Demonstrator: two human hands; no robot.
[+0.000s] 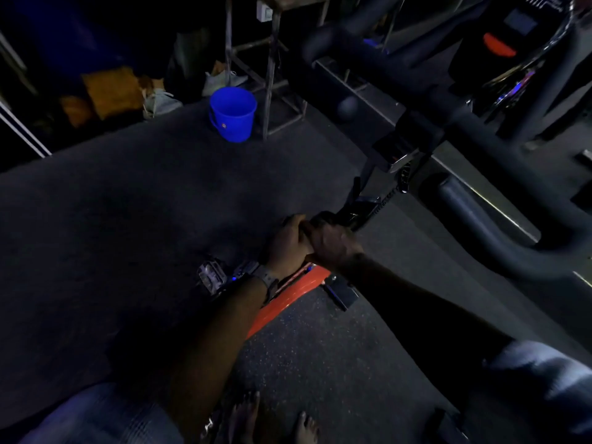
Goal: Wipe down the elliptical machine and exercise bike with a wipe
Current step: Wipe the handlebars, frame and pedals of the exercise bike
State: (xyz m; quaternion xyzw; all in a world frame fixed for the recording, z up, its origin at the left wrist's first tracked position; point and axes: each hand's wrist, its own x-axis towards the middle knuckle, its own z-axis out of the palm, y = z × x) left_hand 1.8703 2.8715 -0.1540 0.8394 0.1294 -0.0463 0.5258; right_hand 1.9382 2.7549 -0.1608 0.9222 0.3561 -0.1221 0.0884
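Note:
The scene is very dark. An exercise bike with an orange frame (282,306) stands below me, one metal pedal (209,277) to its left. My left hand (288,245) and my right hand (333,245) are pressed together low on the bike, where the orange frame meets a black post (362,209). Both have curled fingers around something dark there. No wipe is visible; it may be hidden inside the hands. A watch sits on my left wrist. A second dark machine with thick black handlebars (480,129) fills the upper right.
A blue bucket (233,113) stands on the dark mat at the back. Behind it are a metal stool frame (272,75), shoes (163,102) and yellow cloth (112,91). A foam-covered bar (474,213) lies right. My bare feet (272,421) are at the bottom edge.

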